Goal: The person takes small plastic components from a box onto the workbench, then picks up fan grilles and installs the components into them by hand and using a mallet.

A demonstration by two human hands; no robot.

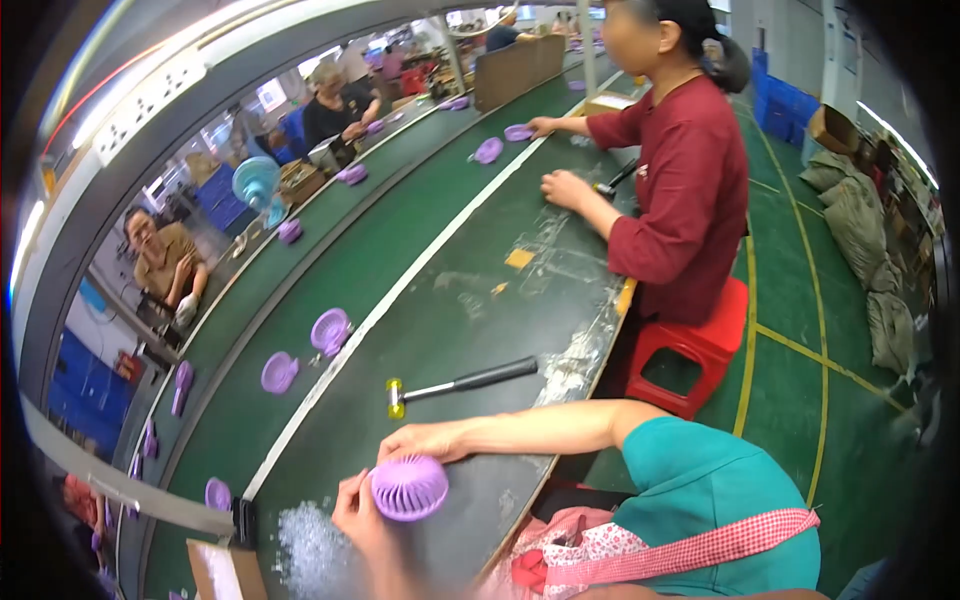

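Observation:
A purple plastic part [410,488], round and bowl-like with slatted ribs, is held up over the dark tabletop between my two hands. My left hand [362,512] is closed on its left edge. Behind its upper edge my right hand [418,440] grips it too, with some fingers hidden. Just beyond my right forearm lies a small hammer [470,382] with a yellow head and black handle. To the left, a heap of small clear plastic bits [308,545] rests near an open cardboard box [225,572].
A green conveyor belt [390,235] carries purple parts, two close by: one [330,331] and another [280,372]. A co-worker in dark red [670,170] works ahead at the same table near a red stool [695,345]. Other people sit across the belt. A metal bar [130,485] crosses at left.

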